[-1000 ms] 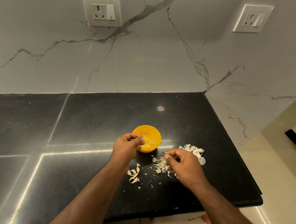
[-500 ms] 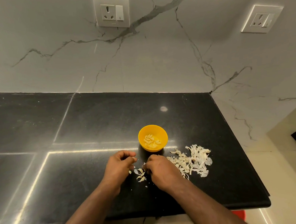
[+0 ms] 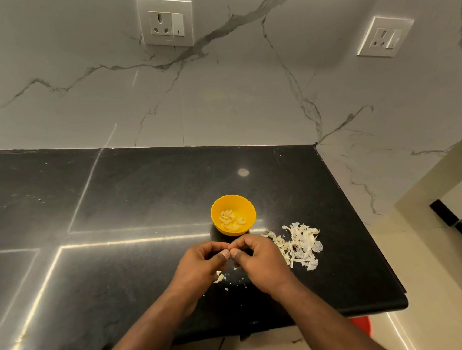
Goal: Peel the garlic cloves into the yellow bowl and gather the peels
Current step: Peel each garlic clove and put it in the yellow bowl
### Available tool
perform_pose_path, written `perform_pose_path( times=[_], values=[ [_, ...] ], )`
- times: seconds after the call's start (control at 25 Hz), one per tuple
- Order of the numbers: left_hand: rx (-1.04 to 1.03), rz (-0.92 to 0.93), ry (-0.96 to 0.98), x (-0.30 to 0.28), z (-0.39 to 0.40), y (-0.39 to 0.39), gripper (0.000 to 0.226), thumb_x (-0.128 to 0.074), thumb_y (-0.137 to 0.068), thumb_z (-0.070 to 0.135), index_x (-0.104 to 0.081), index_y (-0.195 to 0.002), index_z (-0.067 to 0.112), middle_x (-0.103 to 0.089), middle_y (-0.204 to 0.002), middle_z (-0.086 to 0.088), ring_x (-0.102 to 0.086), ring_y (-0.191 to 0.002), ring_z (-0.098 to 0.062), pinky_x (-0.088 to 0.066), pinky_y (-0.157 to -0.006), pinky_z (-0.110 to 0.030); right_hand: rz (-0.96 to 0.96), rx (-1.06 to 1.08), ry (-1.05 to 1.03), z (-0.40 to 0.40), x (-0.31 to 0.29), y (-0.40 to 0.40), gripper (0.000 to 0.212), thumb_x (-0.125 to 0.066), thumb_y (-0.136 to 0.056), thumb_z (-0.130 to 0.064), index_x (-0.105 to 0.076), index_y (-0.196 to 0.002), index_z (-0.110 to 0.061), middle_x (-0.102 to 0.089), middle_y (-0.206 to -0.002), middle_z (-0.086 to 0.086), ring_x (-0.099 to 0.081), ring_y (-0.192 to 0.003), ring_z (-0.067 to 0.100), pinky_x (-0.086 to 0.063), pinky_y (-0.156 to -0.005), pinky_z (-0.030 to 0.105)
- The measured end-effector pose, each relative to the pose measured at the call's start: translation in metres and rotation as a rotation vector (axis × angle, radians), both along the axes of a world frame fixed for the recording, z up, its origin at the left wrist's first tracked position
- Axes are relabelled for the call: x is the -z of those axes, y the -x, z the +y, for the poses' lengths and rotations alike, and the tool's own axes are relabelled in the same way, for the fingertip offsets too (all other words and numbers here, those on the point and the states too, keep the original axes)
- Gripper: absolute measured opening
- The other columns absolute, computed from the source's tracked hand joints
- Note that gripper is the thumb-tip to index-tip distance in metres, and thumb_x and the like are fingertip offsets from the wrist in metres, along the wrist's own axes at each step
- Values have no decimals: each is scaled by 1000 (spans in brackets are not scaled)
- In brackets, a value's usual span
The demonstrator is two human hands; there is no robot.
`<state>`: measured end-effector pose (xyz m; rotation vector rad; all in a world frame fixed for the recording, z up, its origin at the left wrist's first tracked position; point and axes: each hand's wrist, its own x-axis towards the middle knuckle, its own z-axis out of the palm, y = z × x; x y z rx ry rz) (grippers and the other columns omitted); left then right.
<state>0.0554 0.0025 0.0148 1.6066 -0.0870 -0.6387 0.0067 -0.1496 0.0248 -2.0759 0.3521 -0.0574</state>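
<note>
Black stone countertop (image 3: pixel 137 268), near to far: left hand (image 3: pixel 196 265) and right hand (image 3: pixel 257 259) meet, curled fingertips pinching something too small to identify; loose peels (image 3: pixel 301 248) just right; yellow bowl (image 3: pixel 233 214) of peeled garlic cloves (image 3: pixel 230 219) beyond; marble wall (image 3: pixel 216 97) behind.

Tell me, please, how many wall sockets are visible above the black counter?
2. One wall socket sits on the back wall, up and to the left of the yellow bowl. The other socket is on the right-hand wall, near the corner. None seems hidden.
</note>
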Motion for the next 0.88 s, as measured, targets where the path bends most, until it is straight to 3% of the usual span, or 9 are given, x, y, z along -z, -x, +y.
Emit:
perform_pose_path(
  times=[0.44, 0.6, 0.76, 0.88],
  values=[
    [20, 113, 83, -6, -17, 11, 14, -73, -91, 18, -75, -98, 7, -70, -78, -9, -56, -69, -16, -43, -56, -23, 9, 157, -397, -6, -13, 17, 15, -65, -94, -6, -74, -86, -15, -74, -83, 4, -68, -74, 9, -54, -68, 27],
    [-9, 147, 86, -9, -24, 14, 12, -65, -94, 7, -71, -99, -3, -68, -74, -8, -54, -61, -12, -37, -53, -22, 9, 104, -334, -17, -11, 19, 15, -69, -92, -8, -78, -90, -20, -76, -88, 3, -67, -75, 10, -55, -67, 28],
    [-1, 201, 128, -10, -30, 16, 11, -61, -94, 3, -72, -92, 2, -65, -72, -9, -54, -61, -13, -37, -57, -25, -12, 57, -272, -25, -14, 20, 17, -70, -90, -4, -78, -88, -19, -74, -82, 1, -65, -72, 10, -55, -66, 28],
    [-26, 278, 175, -13, -33, 17, 16, -58, -96, 1, -73, -91, 2, -65, -73, -10, -56, -61, -14, -41, -60, -26, -70, 35, -163, -29, -11, 19, 23, -72, -88, -5, -77, -85, -27, -74, -88, -6, -69, -84, 11, -59, -73, 29]
  ],
)
